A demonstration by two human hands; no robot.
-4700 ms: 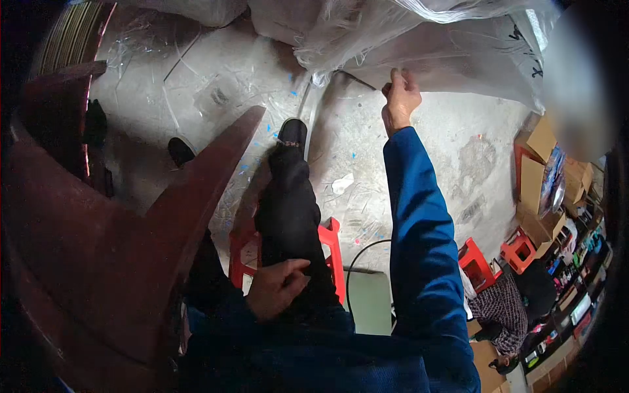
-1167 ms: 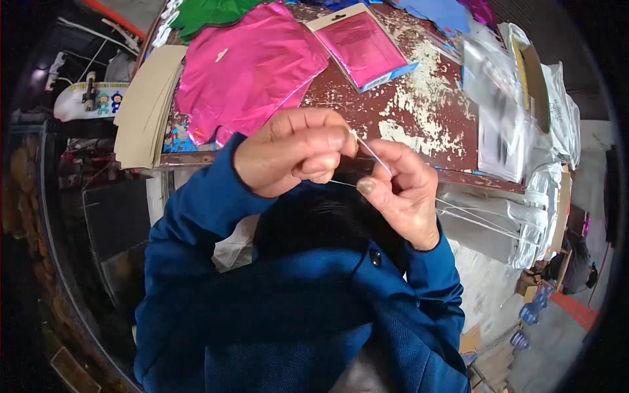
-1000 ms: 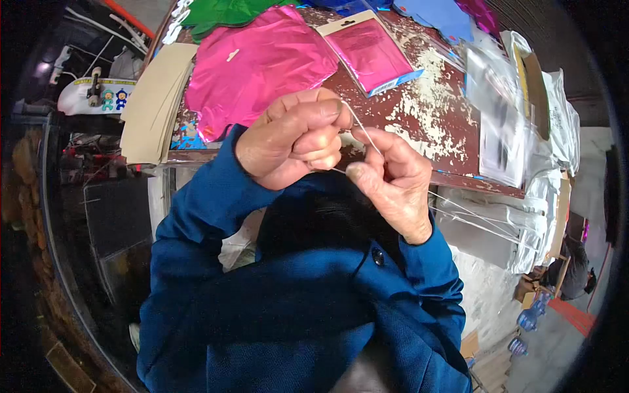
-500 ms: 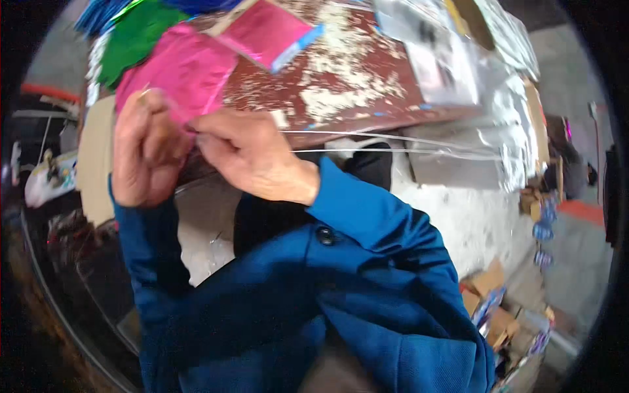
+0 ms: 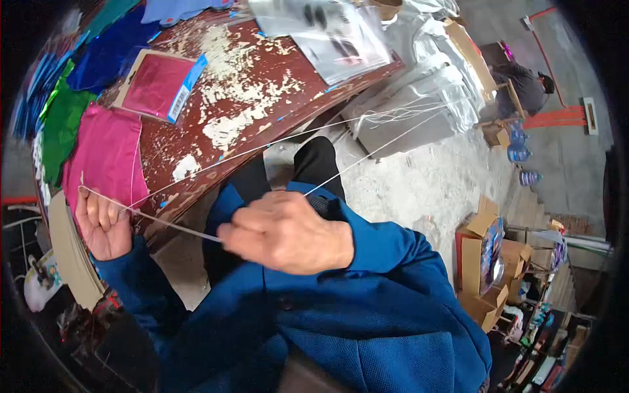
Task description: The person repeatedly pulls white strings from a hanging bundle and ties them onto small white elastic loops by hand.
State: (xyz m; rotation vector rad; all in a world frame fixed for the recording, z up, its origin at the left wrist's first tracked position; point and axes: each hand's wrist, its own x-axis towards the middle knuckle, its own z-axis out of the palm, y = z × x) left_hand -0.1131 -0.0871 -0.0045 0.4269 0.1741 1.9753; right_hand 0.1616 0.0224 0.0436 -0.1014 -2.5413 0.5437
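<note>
My left hand point(image 5: 105, 226) is closed on thin white strings point(image 5: 173, 226) at the table's near edge, beside a pink foil sheet point(image 5: 108, 154). My right hand point(image 5: 288, 232) pinches the same strings in front of my blue jacket. From my hands the strings run taut up and to the right, to a clear plastic bag point(image 5: 419, 105) on the floor.
The worn red table point(image 5: 249, 78) carries a packaged pink foil point(image 5: 157, 85), green foil point(image 5: 62, 124) and blue foil point(image 5: 108, 59) sheets, and clear bags point(image 5: 327, 33). Tan card sheets point(image 5: 69, 262) lie at left. Cardboard boxes point(image 5: 485, 262) stand at right. Another person point(image 5: 524, 82) sits far off.
My hands have drawn apart, left hand going left and right hand toward my body, stretching the strings between them. The view has swung right, showing more floor and the boxes.
</note>
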